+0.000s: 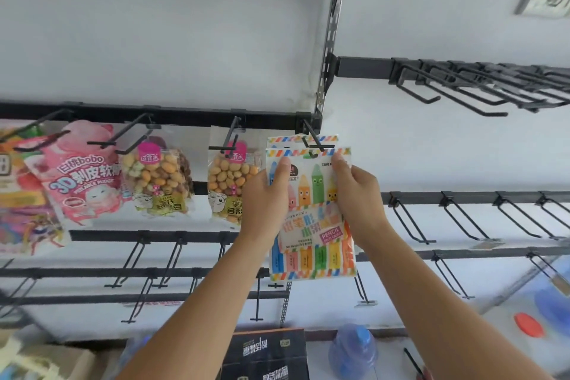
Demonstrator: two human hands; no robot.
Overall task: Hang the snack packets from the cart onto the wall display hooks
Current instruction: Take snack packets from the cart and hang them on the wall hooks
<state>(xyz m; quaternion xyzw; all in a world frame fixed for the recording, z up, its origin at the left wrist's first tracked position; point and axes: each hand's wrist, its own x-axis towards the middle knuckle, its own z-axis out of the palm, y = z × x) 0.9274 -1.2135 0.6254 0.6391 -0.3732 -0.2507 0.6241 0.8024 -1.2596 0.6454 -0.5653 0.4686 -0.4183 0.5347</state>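
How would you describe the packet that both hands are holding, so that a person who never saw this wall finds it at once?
Find the black rail that carries hanging snack bags across the white wall, and go to its right end. There the left hand and right hand hold a flat white packet with crayon figures at the last hook. Its neighbours are clear bags of round nuts; only this one has a striped border.

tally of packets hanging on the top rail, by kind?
Pencil candy packet, held by the left hand and right hand at the hook, plus one behind: 2
Coated-peanut bags: 2
Pink peach fudge bag: 1
Left-edge packets: count unclear
Total clear: 5
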